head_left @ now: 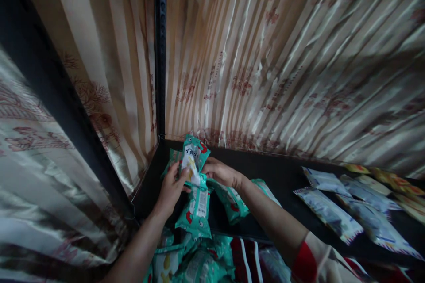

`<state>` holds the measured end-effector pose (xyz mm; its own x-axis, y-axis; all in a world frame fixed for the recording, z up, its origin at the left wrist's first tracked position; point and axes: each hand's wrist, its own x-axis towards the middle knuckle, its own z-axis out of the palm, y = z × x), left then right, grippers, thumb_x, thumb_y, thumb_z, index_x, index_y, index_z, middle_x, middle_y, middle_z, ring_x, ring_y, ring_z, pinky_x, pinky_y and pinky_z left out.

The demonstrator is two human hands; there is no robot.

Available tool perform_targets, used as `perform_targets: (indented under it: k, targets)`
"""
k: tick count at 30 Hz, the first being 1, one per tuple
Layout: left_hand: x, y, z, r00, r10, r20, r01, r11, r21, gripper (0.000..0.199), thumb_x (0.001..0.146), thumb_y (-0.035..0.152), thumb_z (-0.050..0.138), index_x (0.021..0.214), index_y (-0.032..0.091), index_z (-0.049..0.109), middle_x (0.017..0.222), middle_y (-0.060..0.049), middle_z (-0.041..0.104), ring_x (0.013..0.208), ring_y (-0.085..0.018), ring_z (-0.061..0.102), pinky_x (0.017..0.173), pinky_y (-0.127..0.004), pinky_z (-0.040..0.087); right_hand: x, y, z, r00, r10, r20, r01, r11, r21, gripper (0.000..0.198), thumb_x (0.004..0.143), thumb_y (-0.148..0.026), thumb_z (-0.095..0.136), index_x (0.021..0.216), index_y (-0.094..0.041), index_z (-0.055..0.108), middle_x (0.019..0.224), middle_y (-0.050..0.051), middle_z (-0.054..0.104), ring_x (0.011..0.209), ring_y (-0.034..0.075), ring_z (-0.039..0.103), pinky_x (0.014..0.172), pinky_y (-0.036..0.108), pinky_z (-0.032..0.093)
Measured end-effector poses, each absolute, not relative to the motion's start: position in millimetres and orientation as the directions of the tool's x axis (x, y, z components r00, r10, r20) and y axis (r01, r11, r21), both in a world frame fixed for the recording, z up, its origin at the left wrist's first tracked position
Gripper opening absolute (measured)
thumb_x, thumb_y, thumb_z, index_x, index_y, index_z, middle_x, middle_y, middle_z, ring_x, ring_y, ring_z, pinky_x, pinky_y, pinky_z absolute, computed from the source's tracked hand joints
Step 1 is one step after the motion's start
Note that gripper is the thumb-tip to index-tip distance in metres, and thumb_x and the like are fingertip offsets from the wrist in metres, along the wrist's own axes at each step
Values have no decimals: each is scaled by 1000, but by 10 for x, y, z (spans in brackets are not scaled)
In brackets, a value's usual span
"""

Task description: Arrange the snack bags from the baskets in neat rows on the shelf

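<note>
A teal and white snack packet (pixel 194 154) is tilted upright above the dark shelf. My left hand (pixel 171 185) grips its left side, with the thumb across its front. On the packet's right edge, my right hand (pixel 222 172) has its fingers curled; some fingertips are hidden behind it. Directly below lies another teal packet (pixel 198 212), back face up, with a barcode. A further teal packet (pixel 232 201) rests under my right wrist, and one more (pixel 265 190) is partly covered by my right forearm. Behind my left fingers, part of a teal packet (pixel 175 155) shows.
Blue-white packets (pixel 330 212) and yellow-brown packets (pixel 395 181) lie on the black shelf (pixel 268 163) to the right. More teal packets (pixel 202 265) are heaped below its front edge. Printed curtains (pixel 239 53) and a dark metal post (pixel 160 53) bound the corner.
</note>
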<state>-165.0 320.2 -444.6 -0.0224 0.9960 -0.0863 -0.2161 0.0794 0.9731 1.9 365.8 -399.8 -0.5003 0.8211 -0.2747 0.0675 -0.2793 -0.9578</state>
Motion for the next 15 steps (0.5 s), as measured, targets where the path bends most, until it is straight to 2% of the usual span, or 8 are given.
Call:
perform_targets:
  k: [3, 5, 7, 10, 12, 15]
  targets:
    - [-1687, 3248, -4458, -139, 985, -99, -219, 67, 974, 49, 65, 47, 68, 100, 14, 59, 87, -5, 65, 66, -14, 59, 44, -19, 46, 8, 3601, -4016, -519, 836, -179, 10, -204, -979, 43, 67, -33, 64, 109, -21, 59, 86, 2, 68, 80, 17, 63, 72, 29, 50]
    - [-1712, 3272, -4470, -155, 986, -54, -198, 22, 980, 43, 66, 44, 68, 96, 14, 59, 83, -3, 65, 63, -12, 57, 43, -18, 43, -17, 3585, -4045, -462, 878, -127, 22, -132, -991, 46, 67, -40, 69, 109, -21, 60, 91, 3, 68, 86, 18, 63, 75, 30, 51]
    - [-1711, 3289, -4465, -108, 994, -9, -206, -13, 978, 39, 68, 42, 67, 95, 16, 58, 82, -2, 64, 63, -12, 57, 42, -18, 43, -84, 3596, -4088, -315, 941, -126, 22, -126, -992, 45, 64, -46, 73, 99, -18, 64, 86, 4, 70, 78, 18, 64, 68, 28, 51]
    - [-1679, 3328, -4441, -61, 998, 10, -247, -25, 969, 36, 70, 41, 65, 94, 17, 55, 83, -1, 63, 65, -12, 57, 42, -18, 44, -223, 3662, -4149, -85, 977, -194, -79, -201, -976, 45, 64, -55, 70, 85, -15, 66, 75, 5, 70, 60, 17, 62, 54, 27, 50]
    - [-1672, 3393, -4437, -89, 996, -7, -262, -16, 965, 35, 70, 40, 65, 95, 17, 55, 83, -1, 63, 64, -11, 56, 42, -17, 43, -297, 3723, -4170, -47, 982, -185, -96, -188, -977, 44, 65, -56, 69, 83, -15, 66, 73, 6, 70, 57, 16, 61, 51, 27, 50]
    - [-1711, 3576, -4455, -188, 981, -48, -250, -1, 968, 36, 70, 35, 65, 99, 16, 57, 84, -1, 64, 59, -9, 56, 40, -16, 41, -343, 3852, -4186, -98, 990, -101, 5, -101, -995, 39, 67, -51, 69, 87, -18, 66, 79, 4, 71, 63, 16, 62, 54, 26, 50]
